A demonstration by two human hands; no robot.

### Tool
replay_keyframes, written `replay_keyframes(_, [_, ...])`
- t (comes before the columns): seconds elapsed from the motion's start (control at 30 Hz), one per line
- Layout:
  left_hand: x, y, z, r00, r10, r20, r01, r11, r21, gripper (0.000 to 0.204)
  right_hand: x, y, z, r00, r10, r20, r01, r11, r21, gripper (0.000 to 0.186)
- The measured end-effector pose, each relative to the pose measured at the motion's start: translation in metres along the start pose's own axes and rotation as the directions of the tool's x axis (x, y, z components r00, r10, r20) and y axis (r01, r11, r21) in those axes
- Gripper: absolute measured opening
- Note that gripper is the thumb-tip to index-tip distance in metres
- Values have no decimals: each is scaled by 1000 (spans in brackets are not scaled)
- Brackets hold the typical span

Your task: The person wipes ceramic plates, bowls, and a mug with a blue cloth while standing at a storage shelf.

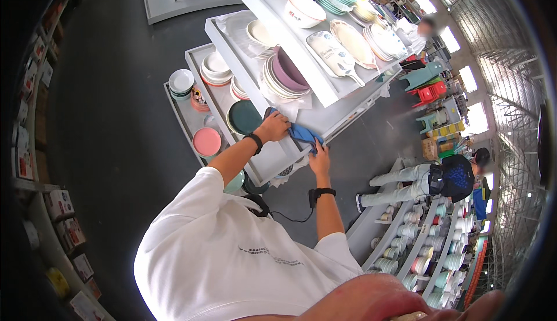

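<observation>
My left hand (274, 127) is closed on one end of a blue cloth (300, 134) at the edge of a grey tiered display shelf (267, 164). My right hand (318, 159) grips the cloth's other end, lower and to the right. A dark green plate (242, 116) lies on the tier just left of my left hand. Above the cloth, purple bowls (288, 74) and stacked white plates stand on white paper. A pink plate (206, 141) is on the lowest tier. The top tier holds a white bowl (304, 11), platters (325, 51) and stacked plates.
A person in a dark top (455, 179) stands at right beside racks of stacked crockery (423, 251). Another person in white (413, 36) is behind the shelf. Stacked plastic stools (429, 92) stand at right. Boxed goods (69, 228) fill shelving at left, along the grey floor (104, 118).
</observation>
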State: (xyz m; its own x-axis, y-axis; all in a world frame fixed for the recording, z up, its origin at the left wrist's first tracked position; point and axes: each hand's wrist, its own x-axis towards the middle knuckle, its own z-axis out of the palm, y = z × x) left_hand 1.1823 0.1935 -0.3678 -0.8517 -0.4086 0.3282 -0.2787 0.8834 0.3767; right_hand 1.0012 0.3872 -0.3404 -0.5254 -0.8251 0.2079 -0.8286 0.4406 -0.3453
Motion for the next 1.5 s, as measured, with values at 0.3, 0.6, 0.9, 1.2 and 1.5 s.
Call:
replay_keyframes(0.3, [-23, 3, 23, 988, -18, -154, 17, 1000, -3, 34, -3, -38, -5, 954, 95, 283, -109, 993, 35, 40])
replay_keyframes(0.6, [25, -10, 17, 982, -79, 172, 91, 994, -63, 42, 60, 45, 20, 985, 44, 166, -37, 998, -45, 40])
replay_keyframes(0.9, [23, 9, 15, 943, -312, 116, 313, 950, 7, 41, 28, -15, 4, 943, 189, 273, -211, 976, 54, 47])
replay_keyframes(1.2, [-19, 54, 1, 970, -242, -12, 232, 941, -245, 44, -15, -12, 34, 977, 153, 148, -183, 960, 213, 49])
replay_keyframes(1.5, [-2, 130, 18, 912, -327, 247, 378, 904, -198, 37, 51, 38, 47, 1000, -23, -10, 25, 972, 233, 35])
